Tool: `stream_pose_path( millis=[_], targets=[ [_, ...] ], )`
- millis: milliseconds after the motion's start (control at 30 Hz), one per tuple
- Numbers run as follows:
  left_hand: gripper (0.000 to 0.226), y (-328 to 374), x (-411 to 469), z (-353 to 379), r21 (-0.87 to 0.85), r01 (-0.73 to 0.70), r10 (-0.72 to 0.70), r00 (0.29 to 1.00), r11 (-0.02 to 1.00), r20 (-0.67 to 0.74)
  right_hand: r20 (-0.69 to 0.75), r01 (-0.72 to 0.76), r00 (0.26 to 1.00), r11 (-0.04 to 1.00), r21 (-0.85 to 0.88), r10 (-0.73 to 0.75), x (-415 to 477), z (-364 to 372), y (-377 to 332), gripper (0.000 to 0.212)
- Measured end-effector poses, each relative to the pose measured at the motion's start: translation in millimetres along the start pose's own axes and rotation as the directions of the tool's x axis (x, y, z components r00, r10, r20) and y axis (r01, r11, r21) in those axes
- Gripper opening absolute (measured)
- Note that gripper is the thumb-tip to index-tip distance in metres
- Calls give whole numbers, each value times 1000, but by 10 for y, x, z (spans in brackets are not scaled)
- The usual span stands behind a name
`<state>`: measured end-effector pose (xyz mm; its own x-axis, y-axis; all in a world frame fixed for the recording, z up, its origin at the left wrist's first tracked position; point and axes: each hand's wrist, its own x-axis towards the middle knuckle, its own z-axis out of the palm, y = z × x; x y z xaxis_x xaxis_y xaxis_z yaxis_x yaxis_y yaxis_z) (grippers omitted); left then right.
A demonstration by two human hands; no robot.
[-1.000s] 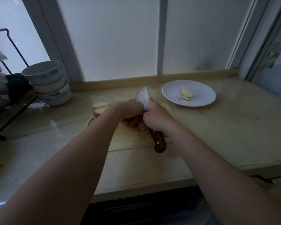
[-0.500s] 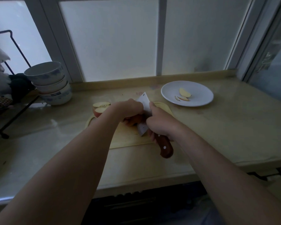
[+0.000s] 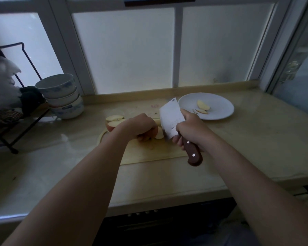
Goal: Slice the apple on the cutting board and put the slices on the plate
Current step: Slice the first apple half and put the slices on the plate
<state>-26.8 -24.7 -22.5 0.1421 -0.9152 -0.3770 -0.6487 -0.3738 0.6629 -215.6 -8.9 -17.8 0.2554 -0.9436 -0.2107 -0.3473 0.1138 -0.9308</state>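
A pale stone bench runs under a frosted window, and everything stands on it. A wooden cutting board lies about midway along the bench, between its back and front edges. A white plate sits near the back edge, just right of the board's far right corner. A stack of bowls stands at the back left, beside a dark wire rack at the left edge.

Over the board a cleaver is tilted, its broad blade pointing toward the back edge and its brown wooden handle toward the front. The right hand is wrapped round that handle, with one finger reaching up along the back of the blade. The left hand has its fingers curled over a red-skinned apple piece and holds it down near the middle of the board. The blade's lower edge is just beside the pale cut face of this piece; whether the steel touches the fruit cannot be told.

Two apple halves rest cut side up at the board's far left corner, partly behind the left wrist. On the plate lie two slices, one larger wedge and a thinner one just in front of it, both toward the plate's left side.
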Motion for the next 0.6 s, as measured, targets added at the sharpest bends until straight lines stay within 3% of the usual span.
stream_pose_path(
  millis=[600],
  targets=[
    [33,-1,97,12,29,-21,21,1000,999,-12,49,41,998,997,66,-44,-2,15,-46,81]
  ],
)
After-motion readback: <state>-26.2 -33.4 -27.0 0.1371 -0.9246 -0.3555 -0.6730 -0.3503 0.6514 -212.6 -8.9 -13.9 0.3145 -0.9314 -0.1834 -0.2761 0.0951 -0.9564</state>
